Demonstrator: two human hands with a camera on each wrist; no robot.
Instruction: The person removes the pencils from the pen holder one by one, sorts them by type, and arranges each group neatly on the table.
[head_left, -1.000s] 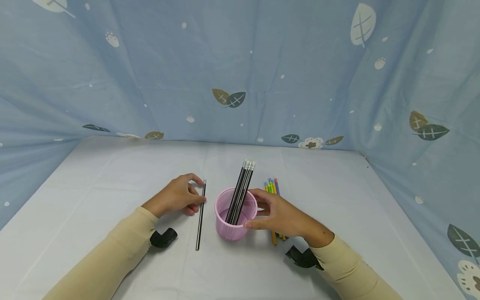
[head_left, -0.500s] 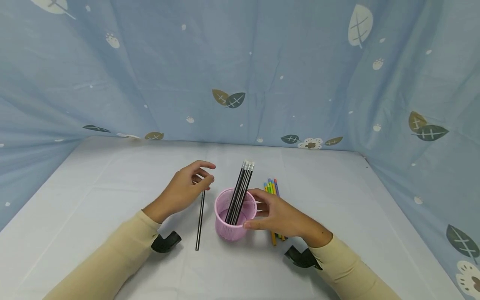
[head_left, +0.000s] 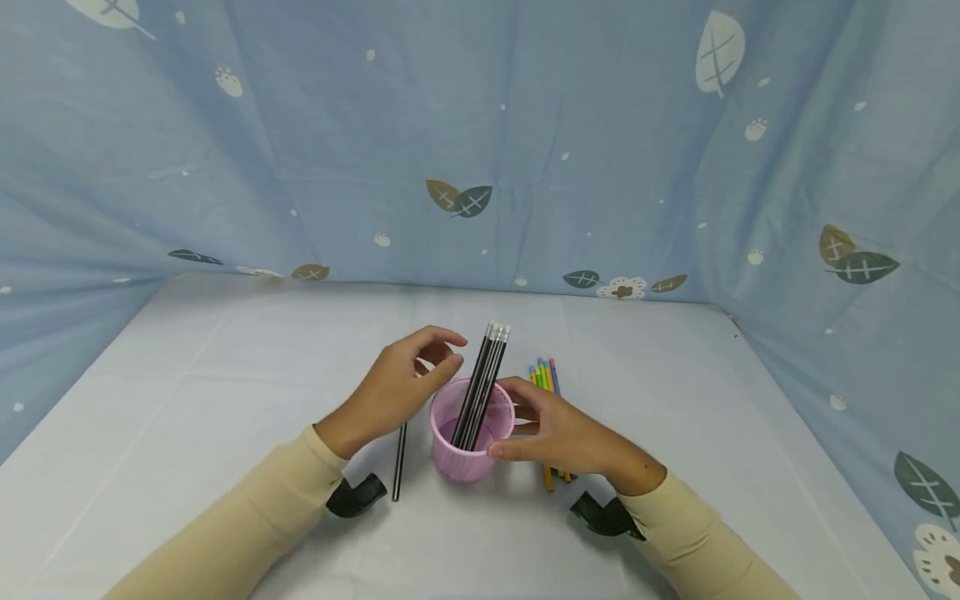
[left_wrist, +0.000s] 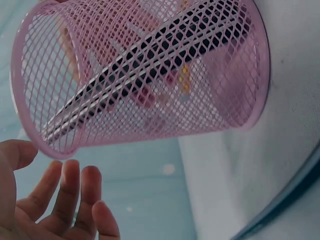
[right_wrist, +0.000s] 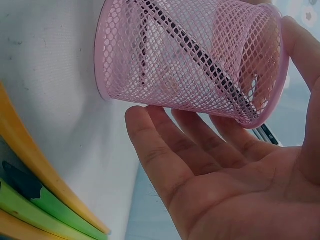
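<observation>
A pink mesh pencil cup (head_left: 457, 463) stands upright on the white table. Several black-and-silver striped pencils (head_left: 482, 383) lean inside it, their tips rising past the far rim. My right hand (head_left: 566, 432) holds the cup from the right, thumb at the rim and fingers along the mesh wall. At the cup's upper left, my left hand (head_left: 393, 383) hovers with nothing in it, fingers apart and loosely bent. In the left wrist view its thumb and fingertips are right by the rim. One more striped pencil (head_left: 399, 468) lies on the table under the left hand, its far end hidden.
Behind the right hand lies a bundle of yellow, green and blue sticks (head_left: 542, 373), partly covered by that hand; the right wrist view shows their long bodies (right_wrist: 55, 200) close up. A blue leaf-print curtain (head_left: 480, 125) hangs at the table's back edge.
My left hand has left the loose striped pencil and moved right to the cup's rim, empty. That pencil stays on the table. The right hand and the cup have not moved.
</observation>
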